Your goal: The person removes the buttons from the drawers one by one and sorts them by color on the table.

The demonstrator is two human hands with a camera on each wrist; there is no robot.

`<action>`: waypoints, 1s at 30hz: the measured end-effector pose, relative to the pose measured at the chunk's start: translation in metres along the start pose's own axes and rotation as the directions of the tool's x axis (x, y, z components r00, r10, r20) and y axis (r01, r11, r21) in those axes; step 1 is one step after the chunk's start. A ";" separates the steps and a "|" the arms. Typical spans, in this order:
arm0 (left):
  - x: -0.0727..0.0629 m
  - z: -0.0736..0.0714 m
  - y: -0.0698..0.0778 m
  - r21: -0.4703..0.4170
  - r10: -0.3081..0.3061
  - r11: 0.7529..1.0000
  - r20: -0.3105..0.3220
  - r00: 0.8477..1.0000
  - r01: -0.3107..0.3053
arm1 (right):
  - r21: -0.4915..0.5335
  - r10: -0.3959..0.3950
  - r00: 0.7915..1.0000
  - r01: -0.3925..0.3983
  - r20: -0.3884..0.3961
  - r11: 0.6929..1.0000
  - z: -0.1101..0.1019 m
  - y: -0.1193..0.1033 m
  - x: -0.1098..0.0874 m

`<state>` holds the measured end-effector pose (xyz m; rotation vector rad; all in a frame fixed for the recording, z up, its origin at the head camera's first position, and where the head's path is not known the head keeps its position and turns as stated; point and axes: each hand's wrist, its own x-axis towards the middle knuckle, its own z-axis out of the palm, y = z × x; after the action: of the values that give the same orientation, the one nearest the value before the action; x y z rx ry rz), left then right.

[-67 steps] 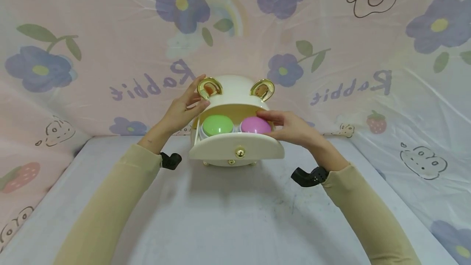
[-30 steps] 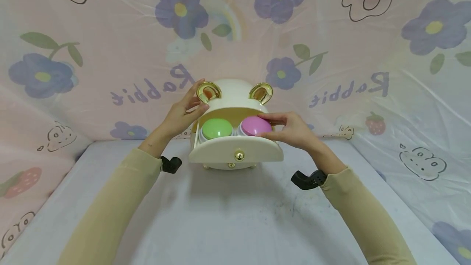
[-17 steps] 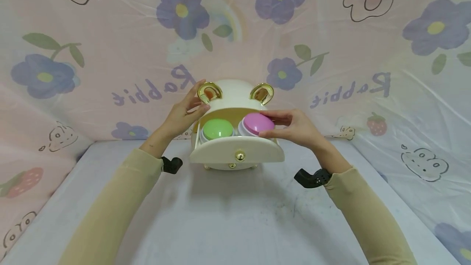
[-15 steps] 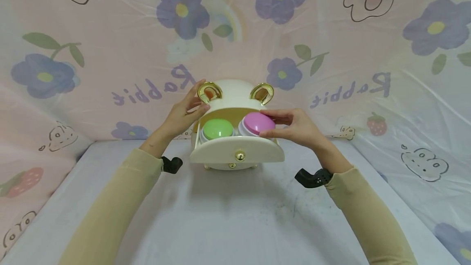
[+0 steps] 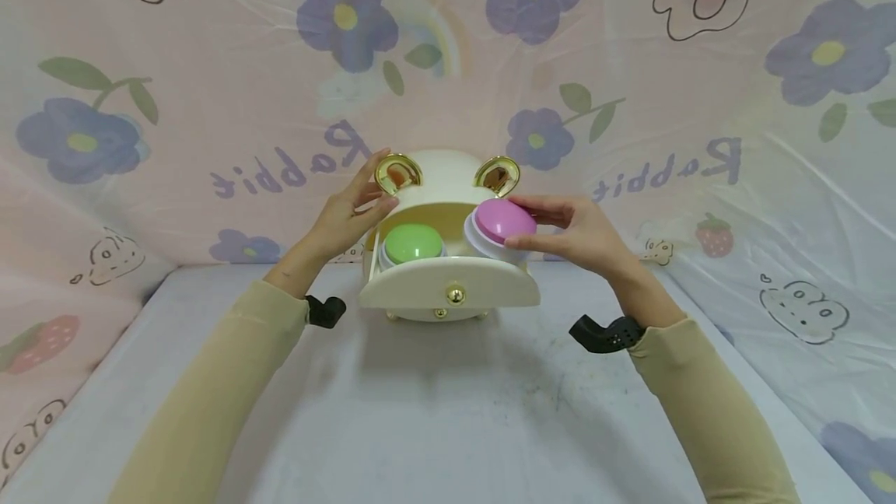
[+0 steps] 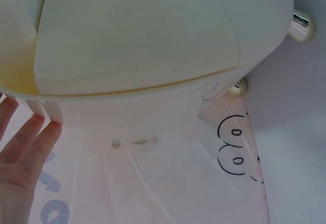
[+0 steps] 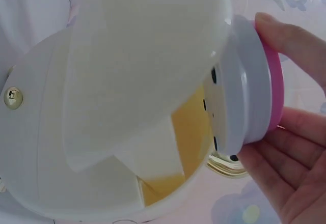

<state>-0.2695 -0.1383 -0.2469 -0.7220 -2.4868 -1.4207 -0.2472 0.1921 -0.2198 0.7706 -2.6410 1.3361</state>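
Note:
A white storage box [image 5: 448,169] with gold-rimmed ears stands at the middle, its drawer [image 5: 420,285] pulled out toward me. My left hand [image 5: 352,210] steadies the box at its left ear, thumb in front and fingers behind; the left wrist view shows fingertips on its wall. My right hand [image 5: 574,236] pinches a round buzzer button [image 5: 504,222] with a pink dome and white base. It is tilted above the drawer's right end, and the right wrist view shows dark marks on its underside. A green-domed buzzer button [image 5: 413,244] sits in the drawer's left part.
The box stands on a white tabletop [image 5: 448,411] by a patterned cloth backdrop [image 5: 448,115]. The cloth also rises at both sides. A gold knob [image 5: 456,295] sticks out from the drawer front. Black wrist mounts [image 5: 606,334] are on both forearms.
My right hand has lifted the pink buzzer button up and to the right from its place beside the green one, tilting it. My left hand stays at the ear.

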 end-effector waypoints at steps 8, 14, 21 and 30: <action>0.001 0.001 -0.002 0.000 0.003 1.000 0.001 1.000 -0.003 | -0.018 0.031 0.998 -0.032 -0.046 0.999 -0.007 -0.002 -0.005; 0.009 0.002 -0.025 0.021 0.012 1.000 -0.018 1.000 -0.012 | -0.032 0.041 0.997 -0.043 -0.062 0.999 -0.014 -0.002 -0.009; 0.008 0.000 -0.025 0.027 0.009 1.000 -0.015 1.000 -0.008 | -0.070 0.059 0.996 -0.064 -0.068 0.996 -0.024 0.001 -0.015; 0.009 0.001 -0.025 0.029 -0.004 1.000 -0.014 1.000 0.004 | -0.085 0.045 0.995 -0.053 -0.088 0.995 -0.031 0.009 -0.021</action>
<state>-0.2892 -0.1454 -0.2626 -0.6989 -2.4939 -1.3839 -0.2376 0.2289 -0.2140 0.6269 -2.6467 1.2264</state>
